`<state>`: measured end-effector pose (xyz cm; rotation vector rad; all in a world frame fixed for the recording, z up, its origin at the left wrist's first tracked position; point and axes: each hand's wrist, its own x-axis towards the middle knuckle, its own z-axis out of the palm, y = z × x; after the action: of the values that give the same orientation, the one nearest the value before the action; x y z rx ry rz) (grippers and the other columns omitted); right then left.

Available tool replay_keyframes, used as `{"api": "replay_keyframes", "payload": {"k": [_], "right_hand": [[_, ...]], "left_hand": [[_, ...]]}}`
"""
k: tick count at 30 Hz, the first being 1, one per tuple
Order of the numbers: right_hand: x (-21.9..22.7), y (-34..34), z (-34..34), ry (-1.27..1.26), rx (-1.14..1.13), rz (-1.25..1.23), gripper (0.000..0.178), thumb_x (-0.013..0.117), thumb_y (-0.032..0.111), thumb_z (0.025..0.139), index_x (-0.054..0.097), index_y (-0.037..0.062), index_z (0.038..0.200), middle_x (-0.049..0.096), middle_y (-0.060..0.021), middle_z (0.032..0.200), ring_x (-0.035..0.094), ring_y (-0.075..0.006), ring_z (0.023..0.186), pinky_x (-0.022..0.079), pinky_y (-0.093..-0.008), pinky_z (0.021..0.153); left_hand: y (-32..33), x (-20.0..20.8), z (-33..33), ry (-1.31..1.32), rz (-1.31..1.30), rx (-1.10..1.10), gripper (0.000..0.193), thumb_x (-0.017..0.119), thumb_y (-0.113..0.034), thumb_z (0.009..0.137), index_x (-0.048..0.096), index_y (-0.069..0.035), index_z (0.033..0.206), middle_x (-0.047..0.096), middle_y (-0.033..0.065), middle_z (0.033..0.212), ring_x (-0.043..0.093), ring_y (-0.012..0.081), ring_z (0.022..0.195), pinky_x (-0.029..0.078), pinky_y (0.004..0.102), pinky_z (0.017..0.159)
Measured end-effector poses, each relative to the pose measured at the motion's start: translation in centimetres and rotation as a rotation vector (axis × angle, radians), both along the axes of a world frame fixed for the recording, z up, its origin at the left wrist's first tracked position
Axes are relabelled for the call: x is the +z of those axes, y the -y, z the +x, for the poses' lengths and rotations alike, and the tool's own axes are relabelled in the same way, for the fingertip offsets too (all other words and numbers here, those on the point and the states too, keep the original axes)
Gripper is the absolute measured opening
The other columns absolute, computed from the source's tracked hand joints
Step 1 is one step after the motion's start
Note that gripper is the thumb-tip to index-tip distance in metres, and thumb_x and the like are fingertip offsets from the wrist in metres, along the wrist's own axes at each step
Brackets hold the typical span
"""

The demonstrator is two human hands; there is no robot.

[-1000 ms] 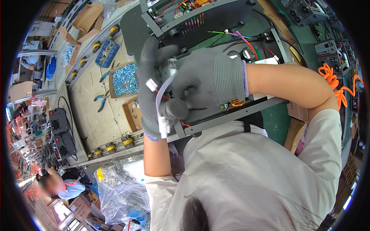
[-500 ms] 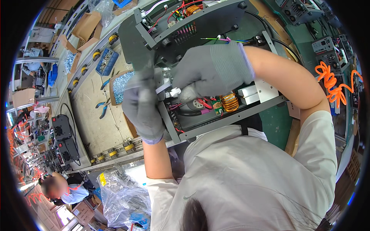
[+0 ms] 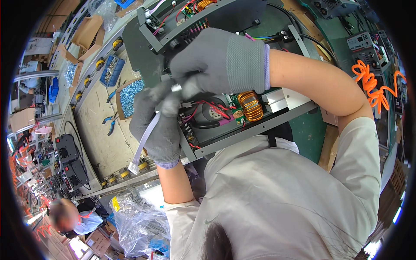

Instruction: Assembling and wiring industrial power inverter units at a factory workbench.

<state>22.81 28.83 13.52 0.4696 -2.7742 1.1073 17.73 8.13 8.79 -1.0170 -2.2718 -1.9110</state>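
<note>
Your left grip, in the head view, is pinching the pale ribbon cable near its upper end. Your right grip is curling just beside it; its fingertips are blurring, so you cannot tell whether it is pinching the small white plug between the two gloves. Progress: the copper coil, the red wires and a silver block are already sitting in the grey chassis, so its inner fitting seems well advanced. What is apparently remaining is the cable: its lower connector is hanging free, joining nothing, and the chassis is lying uncovered. Position: the cable is slanting from your left fingers across the back of that glove, its loose end lying outside the chassis, near the yellow rollers along the counter. Its upper end is hiding among your fingers, so you cannot tell what it is meeting.
</note>
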Motion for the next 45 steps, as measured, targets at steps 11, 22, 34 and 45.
{"api": "replay_keyframes", "payload": {"k": [11, 22, 34, 45], "right_hand": [[-2.8, 1.9, -2.0, 0.274, -0.308, 0.468, 0.03, 0.065, 0.035, 0.092, 0.073, 0.006, 0.092, 0.071, -0.0175, 0.089, 0.071, -0.0358, 0.09, 0.057, -0.0455, 0.084], [-3.3, 1.8, -1.8, 0.145, -0.293, 0.459, 0.027, 0.065, 0.033, 0.091, 0.073, 0.0073, 0.09, 0.07, -0.0157, 0.083, 0.07, -0.035, 0.086, 0.056, -0.046, 0.081], [-4.1, 1.6, -2.3, -0.041, -0.22, 0.463, 0.017, 0.067, 0.024, 0.086, 0.071, 0.0082, 0.086, 0.069, -0.0149, 0.079, 0.07, -0.0341, 0.084, 0.056, -0.0459, 0.079], [-3.7, 1.0, -2.2, -0.057, -0.183, 0.33, 0.015, 0.068, 0.022, 0.087, 0.072, 0.0081, 0.092, 0.07, -0.0142, 0.08, 0.07, -0.0336, 0.085, 0.056, -0.0451, 0.081]], "left_hand": [[-0.8, -1.1, -0.6, 0.118, 0.041, -0.111, 0.089, 0.044, -0.065, 0.101, 0.038, 0.009, 0.151, 0.046, 0.0275, 0.151, 0.046, 0.0345, 0.14, 0.032, 0.0447, 0.119], [-0.3, -1.7, -0.7, 0.187, 0.06, -0.139, 0.086, 0.045, -0.062, 0.103, 0.04, 0.011, 0.148, 0.048, 0.026, 0.149, 0.047, 0.0328, 0.139, 0.034, 0.0431, 0.118], [-0.4, -2.2, -0.9, 0.173, 0.076, -0.114, 0.077, 0.046, -0.056, 0.104, 0.045, 0.008, 0.146, 0.054, 0.0234, 0.143, 0.053, 0.0311, 0.133, 0.039, 0.0425, 0.115], [-1.0, -2.1, -0.9, 0.15, 0.113, -0.128, 0.073, 0.044, -0.054, 0.106, 0.046, 0.008, 0.145, 0.056, 0.0223, 0.141, 0.054, 0.0305, 0.132, 0.038, 0.0419, 0.115]]}}
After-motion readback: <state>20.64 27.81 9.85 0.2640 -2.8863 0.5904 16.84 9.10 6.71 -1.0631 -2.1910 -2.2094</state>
